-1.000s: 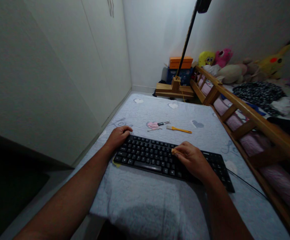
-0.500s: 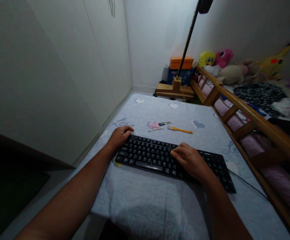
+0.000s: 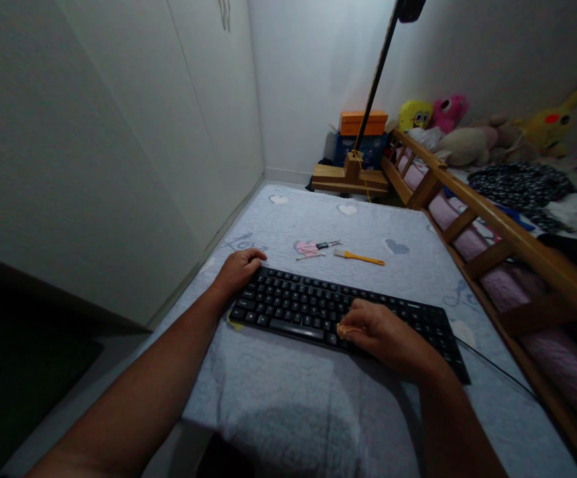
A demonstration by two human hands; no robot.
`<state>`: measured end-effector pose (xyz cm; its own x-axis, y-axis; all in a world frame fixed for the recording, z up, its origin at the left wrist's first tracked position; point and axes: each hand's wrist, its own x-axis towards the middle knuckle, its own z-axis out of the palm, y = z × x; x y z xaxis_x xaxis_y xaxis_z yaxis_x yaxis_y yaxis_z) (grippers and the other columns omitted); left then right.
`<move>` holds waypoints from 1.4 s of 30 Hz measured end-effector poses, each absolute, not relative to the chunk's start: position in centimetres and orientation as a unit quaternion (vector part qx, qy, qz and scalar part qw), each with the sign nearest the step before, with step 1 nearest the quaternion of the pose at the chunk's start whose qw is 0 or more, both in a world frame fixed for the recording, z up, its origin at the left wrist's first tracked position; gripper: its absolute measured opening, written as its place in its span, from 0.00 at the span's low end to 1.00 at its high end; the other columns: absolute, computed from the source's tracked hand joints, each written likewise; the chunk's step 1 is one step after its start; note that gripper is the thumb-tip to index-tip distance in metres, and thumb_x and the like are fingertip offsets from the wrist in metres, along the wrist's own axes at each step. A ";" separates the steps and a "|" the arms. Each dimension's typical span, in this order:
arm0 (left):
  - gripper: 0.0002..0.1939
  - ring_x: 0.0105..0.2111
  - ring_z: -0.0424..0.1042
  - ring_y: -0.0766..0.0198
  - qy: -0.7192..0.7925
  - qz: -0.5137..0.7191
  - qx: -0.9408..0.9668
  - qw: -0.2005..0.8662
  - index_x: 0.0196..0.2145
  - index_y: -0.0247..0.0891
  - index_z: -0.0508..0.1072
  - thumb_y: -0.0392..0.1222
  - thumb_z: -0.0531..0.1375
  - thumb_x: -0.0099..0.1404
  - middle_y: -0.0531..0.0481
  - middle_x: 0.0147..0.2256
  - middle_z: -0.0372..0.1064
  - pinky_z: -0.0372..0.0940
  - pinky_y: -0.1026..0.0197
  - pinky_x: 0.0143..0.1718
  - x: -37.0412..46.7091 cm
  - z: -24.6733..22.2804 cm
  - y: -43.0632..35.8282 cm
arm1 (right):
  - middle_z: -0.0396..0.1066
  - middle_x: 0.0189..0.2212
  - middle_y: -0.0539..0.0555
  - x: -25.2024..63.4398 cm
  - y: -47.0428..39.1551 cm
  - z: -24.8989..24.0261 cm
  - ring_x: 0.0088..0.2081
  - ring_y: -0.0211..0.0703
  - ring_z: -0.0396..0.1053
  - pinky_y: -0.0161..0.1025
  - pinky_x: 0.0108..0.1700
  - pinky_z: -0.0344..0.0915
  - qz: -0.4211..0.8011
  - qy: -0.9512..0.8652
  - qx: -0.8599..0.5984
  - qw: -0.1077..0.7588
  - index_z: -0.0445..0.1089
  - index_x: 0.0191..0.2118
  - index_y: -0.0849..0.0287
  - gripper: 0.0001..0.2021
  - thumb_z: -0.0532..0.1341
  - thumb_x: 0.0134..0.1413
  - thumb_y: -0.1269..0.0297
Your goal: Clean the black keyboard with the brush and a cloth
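Note:
A black keyboard [image 3: 293, 301] lies across the light blue cloth cover [image 3: 288, 216]. My left hand [image 3: 241, 269] is closed around its upper left corner, with the fingertips partly hidden. Over the keys right of the middle, my right hand [image 3: 375, 328] pinches a small crumpled tan cloth [image 3: 348, 330] and presses it near the lower row; the fingers hide part of it. Beyond the keyboard lie a brush with a yellow handle [image 3: 365, 258] and a thin tool with a dark grip [image 3: 324, 245]. Thin white-tipped sticks [image 3: 311, 256] lie beside that tool.
The keyboard's cable [image 3: 497, 368] runs off to the right. A wooden bed rail [image 3: 492, 222] borders that side, with plush toys [image 3: 447, 113] behind it. White cabinet doors [image 3: 168, 133] stand at left. A wooden stand [image 3: 350, 176] with a black pole is at the far end.
My right hand has moved down the keyboard toward the near edge with the tan cloth, from the middle rows to the lower rows. My left hand stays at the corner.

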<state>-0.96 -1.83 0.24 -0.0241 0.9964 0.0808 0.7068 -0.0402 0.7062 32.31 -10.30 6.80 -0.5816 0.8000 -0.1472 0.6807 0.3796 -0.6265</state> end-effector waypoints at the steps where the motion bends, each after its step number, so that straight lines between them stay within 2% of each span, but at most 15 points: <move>1: 0.20 0.38 0.75 0.54 0.651 0.299 0.655 0.240 0.39 0.37 0.80 0.46 0.52 0.57 0.46 0.35 0.78 0.66 0.55 0.45 -0.9 0.3 -1.8 | 0.71 0.31 0.53 32.4 -10.4 6.8 0.34 0.40 0.69 0.35 0.35 0.63 0.339 -0.824 -0.445 0.087 0.77 0.30 0.56 0.10 0.61 0.61 0.69; 9: 0.21 0.38 0.75 0.54 0.647 0.303 0.658 0.239 0.39 0.37 0.80 0.46 0.52 0.57 0.46 0.36 0.78 0.66 0.55 0.46 -1.1 -0.1 -1.7 | 0.71 0.32 0.51 32.8 -10.8 6.9 0.34 0.40 0.70 0.35 0.37 0.64 0.410 -0.816 -0.404 0.062 0.78 0.32 0.55 0.08 0.62 0.59 0.68; 13: 0.21 0.38 0.75 0.54 0.649 0.298 0.658 0.237 0.39 0.36 0.80 0.46 0.52 0.58 0.46 0.35 0.78 0.67 0.55 0.46 -1.2 -0.1 -1.7 | 0.72 0.33 0.52 32.6 -10.4 6.6 0.35 0.40 0.71 0.35 0.38 0.65 0.389 -0.803 -0.430 0.135 0.78 0.34 0.56 0.08 0.61 0.62 0.64; 16: 0.20 0.37 0.75 0.54 0.648 0.298 0.660 0.236 0.39 0.37 0.80 0.46 0.52 0.58 0.47 0.35 0.78 0.67 0.55 0.46 -1.2 0.0 -1.7 | 0.71 0.34 0.53 32.2 -9.7 5.7 0.37 0.42 0.71 0.38 0.41 0.66 0.325 -0.790 -0.476 0.211 0.77 0.36 0.57 0.09 0.59 0.64 0.64; 19: 0.19 0.37 0.75 0.54 0.648 0.300 0.660 0.234 0.39 0.38 0.80 0.45 0.52 0.58 0.47 0.35 0.79 0.67 0.55 0.46 -1.2 -0.1 -1.7 | 0.69 0.34 0.54 31.7 -9.1 4.5 0.37 0.44 0.71 0.40 0.42 0.67 0.250 -0.783 -0.519 0.237 0.77 0.37 0.58 0.09 0.58 0.64 0.65; 25: 0.19 0.37 0.75 0.54 0.649 0.302 0.656 0.238 0.39 0.38 0.80 0.45 0.52 0.58 0.48 0.34 0.78 0.67 0.55 0.46 -1.3 -0.3 -1.6 | 0.69 0.35 0.54 31.2 -8.8 3.5 0.36 0.43 0.71 0.40 0.41 0.67 0.193 -0.803 -0.525 0.204 0.77 0.36 0.57 0.10 0.57 0.65 0.66; 32: 0.20 0.38 0.75 0.54 0.648 0.300 0.659 0.234 0.39 0.38 0.81 0.45 0.52 0.58 0.47 0.36 0.79 0.67 0.55 0.46 -1.1 0.0 -1.7 | 0.72 0.36 0.54 31.4 -9.5 4.8 0.37 0.42 0.72 0.38 0.41 0.66 0.261 -0.823 -0.479 0.159 0.78 0.37 0.57 0.10 0.59 0.64 0.67; 42: 0.19 0.39 0.75 0.54 0.645 0.309 0.658 0.236 0.37 0.39 0.81 0.45 0.53 0.57 0.47 0.36 0.79 0.67 0.55 0.47 -1.2 0.1 -1.7 | 0.70 0.32 0.52 31.2 -10.4 6.3 0.34 0.39 0.70 0.35 0.37 0.64 0.325 -0.836 -0.431 0.099 0.79 0.32 0.55 0.09 0.61 0.62 0.68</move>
